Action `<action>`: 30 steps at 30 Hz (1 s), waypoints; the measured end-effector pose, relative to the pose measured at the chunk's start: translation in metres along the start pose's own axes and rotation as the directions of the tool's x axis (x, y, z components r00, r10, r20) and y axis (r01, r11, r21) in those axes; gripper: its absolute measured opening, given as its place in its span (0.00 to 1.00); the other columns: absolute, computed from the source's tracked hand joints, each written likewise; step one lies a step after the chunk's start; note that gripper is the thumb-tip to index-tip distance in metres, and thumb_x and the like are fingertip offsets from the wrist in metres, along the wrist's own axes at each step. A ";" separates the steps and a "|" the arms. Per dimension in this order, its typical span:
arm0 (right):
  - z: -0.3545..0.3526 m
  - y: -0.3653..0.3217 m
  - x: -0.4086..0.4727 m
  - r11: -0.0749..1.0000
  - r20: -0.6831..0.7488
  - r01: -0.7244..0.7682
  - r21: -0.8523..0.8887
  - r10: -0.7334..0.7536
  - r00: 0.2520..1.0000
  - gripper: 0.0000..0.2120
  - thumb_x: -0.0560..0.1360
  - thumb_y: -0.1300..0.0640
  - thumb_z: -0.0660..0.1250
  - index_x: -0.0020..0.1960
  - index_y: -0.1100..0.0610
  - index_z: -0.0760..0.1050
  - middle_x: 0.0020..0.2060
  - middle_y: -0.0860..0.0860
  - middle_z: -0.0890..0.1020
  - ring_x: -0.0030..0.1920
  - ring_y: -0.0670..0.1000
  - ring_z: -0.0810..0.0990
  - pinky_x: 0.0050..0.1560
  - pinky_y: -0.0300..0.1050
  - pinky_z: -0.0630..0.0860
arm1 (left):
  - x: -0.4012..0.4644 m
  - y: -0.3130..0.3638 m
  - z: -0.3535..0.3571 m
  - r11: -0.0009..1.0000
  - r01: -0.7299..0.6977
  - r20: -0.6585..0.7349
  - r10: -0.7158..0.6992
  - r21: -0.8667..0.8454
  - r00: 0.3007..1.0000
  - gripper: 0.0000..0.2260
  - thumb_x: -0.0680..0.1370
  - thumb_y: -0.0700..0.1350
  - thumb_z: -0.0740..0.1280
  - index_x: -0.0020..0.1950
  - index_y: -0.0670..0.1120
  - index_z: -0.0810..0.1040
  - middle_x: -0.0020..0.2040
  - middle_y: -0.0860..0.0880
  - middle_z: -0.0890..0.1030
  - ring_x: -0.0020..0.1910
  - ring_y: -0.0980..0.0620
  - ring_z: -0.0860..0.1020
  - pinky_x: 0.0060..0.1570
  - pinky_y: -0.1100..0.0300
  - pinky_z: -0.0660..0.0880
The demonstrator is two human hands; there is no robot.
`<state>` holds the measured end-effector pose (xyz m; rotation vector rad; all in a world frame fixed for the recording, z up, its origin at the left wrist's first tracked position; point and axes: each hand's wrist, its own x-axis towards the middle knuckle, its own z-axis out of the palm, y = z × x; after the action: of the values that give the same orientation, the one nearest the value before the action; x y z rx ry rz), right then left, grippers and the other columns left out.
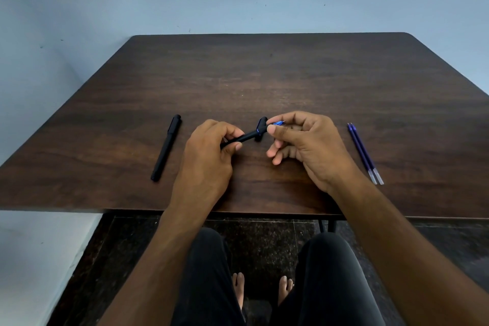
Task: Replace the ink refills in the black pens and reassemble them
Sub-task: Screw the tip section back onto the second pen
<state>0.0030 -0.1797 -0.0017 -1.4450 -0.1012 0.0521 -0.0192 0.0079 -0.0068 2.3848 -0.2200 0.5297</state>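
A: Where is the pen being worked on?

B: Just above the desk [264, 74], at the centre of the frame. The black pen barrel [244, 137] runs on a slant from lower left to upper right. The left hand [209, 156] has its fingers [232, 147] closed round the lower-left end. At the upper-right end sits a dark piece [262, 126], crosswise to the barrel; whether it is the cap or the tip section I cannot tell.

A: And the right hand?

B: The right hand [304, 145] is at that upper-right end, thumb and forefinger pinched together on a small blue tip [279, 122] that points right, away from the barrel. It looks like the end of a refill, mostly hidden by the fingers.

A: So what does the next move turn on?

B: The barrel's long axis. The blue tip lies just off its open end on the right-hand side, so I judge any pull or push must follow that slant, the left hand steadying.

A: What else is on the desk?

B: A second black pen [166, 147], capped and whole, lies left of the left hand. Two blue refills [363, 152] lie side by side, well apart to the right, nearer the right hand. That pen looks untouched, so the task seems early.
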 end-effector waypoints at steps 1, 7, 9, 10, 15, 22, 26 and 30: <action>0.000 0.000 0.000 1.000 0.001 -0.001 -0.005 0.001 1.000 0.08 0.76 0.66 0.71 0.54 0.67 0.80 0.30 0.57 0.80 0.34 0.61 0.82 0.33 0.49 0.80 | 0.000 0.000 0.000 1.000 0.000 -0.001 0.000 0.002 1.000 0.08 0.75 0.38 0.73 0.52 0.49 0.82 0.46 0.56 0.77 0.47 0.58 0.74 0.47 0.72 0.67; 0.000 0.003 0.002 1.000 -0.004 -0.013 -0.021 0.013 1.000 0.07 0.77 0.64 0.71 0.53 0.67 0.80 0.28 0.54 0.80 0.35 0.62 0.82 0.34 0.49 0.80 | 0.000 0.000 0.000 1.000 0.010 0.005 -0.010 0.006 1.000 0.08 0.75 0.39 0.73 0.52 0.49 0.82 0.46 0.57 0.76 0.45 0.59 0.73 0.46 0.76 0.66; 0.000 0.004 0.003 0.999 -0.005 -0.023 -0.024 0.023 1.000 0.06 0.77 0.64 0.71 0.52 0.66 0.79 0.27 0.54 0.80 0.35 0.62 0.82 0.36 0.50 0.80 | 0.000 -0.001 0.001 1.000 0.014 0.009 -0.014 0.011 1.000 0.08 0.75 0.39 0.73 0.52 0.49 0.82 0.46 0.57 0.75 0.45 0.59 0.73 0.45 0.75 0.66; 0.000 0.005 0.003 0.999 -0.005 -0.026 -0.021 0.026 1.000 0.06 0.77 0.64 0.71 0.52 0.66 0.79 0.27 0.53 0.80 0.35 0.62 0.82 0.36 0.51 0.80 | 0.000 -0.001 0.001 1.000 0.015 0.010 -0.015 0.011 1.000 0.08 0.75 0.39 0.73 0.52 0.49 0.82 0.46 0.57 0.75 0.46 0.59 0.73 0.46 0.76 0.66; 0.000 0.002 0.001 1.000 0.001 -0.013 0.022 0.013 1.000 0.09 0.76 0.64 0.72 0.54 0.69 0.79 0.33 0.58 0.81 0.36 0.60 0.83 0.37 0.51 0.82 | 0.000 -0.002 0.002 1.000 0.001 -0.001 -0.001 0.004 1.000 0.08 0.75 0.38 0.72 0.51 0.48 0.82 0.46 0.56 0.76 0.46 0.57 0.74 0.47 0.74 0.66; -0.003 0.002 0.000 0.997 0.012 -0.032 0.076 0.031 0.999 0.09 0.74 0.68 0.72 0.53 0.70 0.81 0.40 0.61 0.84 0.41 0.58 0.83 0.41 0.49 0.84 | 0.000 0.000 0.001 1.000 0.006 0.009 -0.006 0.020 1.000 0.07 0.75 0.38 0.73 0.51 0.48 0.82 0.46 0.56 0.76 0.46 0.57 0.74 0.46 0.73 0.66; -0.004 0.003 0.001 0.996 0.002 -0.044 0.084 0.044 0.999 0.09 0.74 0.68 0.73 0.53 0.71 0.80 0.38 0.61 0.84 0.39 0.57 0.83 0.40 0.47 0.84 | 0.000 0.000 0.000 1.000 0.006 0.011 -0.006 0.028 1.000 0.07 0.75 0.38 0.73 0.51 0.48 0.82 0.45 0.56 0.76 0.45 0.58 0.73 0.45 0.76 0.66; -0.003 0.004 0.003 0.995 -0.013 -0.046 0.091 0.048 0.999 0.09 0.73 0.67 0.74 0.51 0.72 0.80 0.36 0.60 0.83 0.37 0.56 0.83 0.38 0.46 0.83 | 0.000 0.002 -0.002 0.999 0.026 0.025 -0.027 0.034 0.999 0.07 0.75 0.39 0.73 0.51 0.49 0.81 0.45 0.57 0.76 0.45 0.59 0.73 0.46 0.77 0.66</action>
<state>0.0064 -0.1822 -0.0061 -1.3570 -0.0522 0.0835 -0.0199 0.0077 -0.0044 2.4244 -0.1918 0.4949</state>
